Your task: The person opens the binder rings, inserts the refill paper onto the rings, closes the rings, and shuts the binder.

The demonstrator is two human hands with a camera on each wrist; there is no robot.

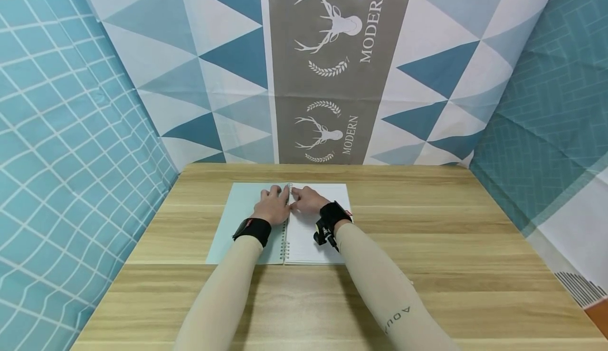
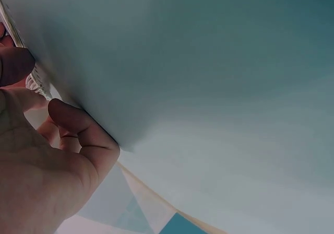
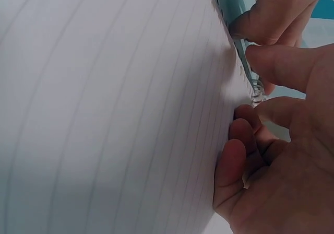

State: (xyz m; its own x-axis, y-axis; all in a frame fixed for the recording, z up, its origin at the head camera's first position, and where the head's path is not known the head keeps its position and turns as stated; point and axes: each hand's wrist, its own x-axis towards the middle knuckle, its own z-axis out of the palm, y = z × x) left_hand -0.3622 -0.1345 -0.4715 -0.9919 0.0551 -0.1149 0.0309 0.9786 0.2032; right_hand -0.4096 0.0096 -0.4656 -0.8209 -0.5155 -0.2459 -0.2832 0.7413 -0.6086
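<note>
An open ring-bound notebook lies on the table, with a pale blue-green cover (image 1: 228,229) on the left and a lined white page (image 1: 318,240) on the right. Its ring binding (image 1: 285,249) runs between the two. My left hand (image 1: 273,207) is over the cover side, thumb and index finger at the upper rings, other fingers bent against the cover (image 2: 219,114). From the page side, my right hand (image 1: 309,201) has thumb and index finger at the same rings (image 3: 257,92), its other fingers curled on the page (image 3: 120,103). Fingers partly hide the exact contact.
The wooden table (image 1: 427,235) extends around the notebook on all sides. A patterned cloth (image 1: 228,66) hangs behind its far edge, and a blue gridded cloth (image 1: 57,129) hangs at the left. Black straps (image 1: 254,229) circle both wrists.
</note>
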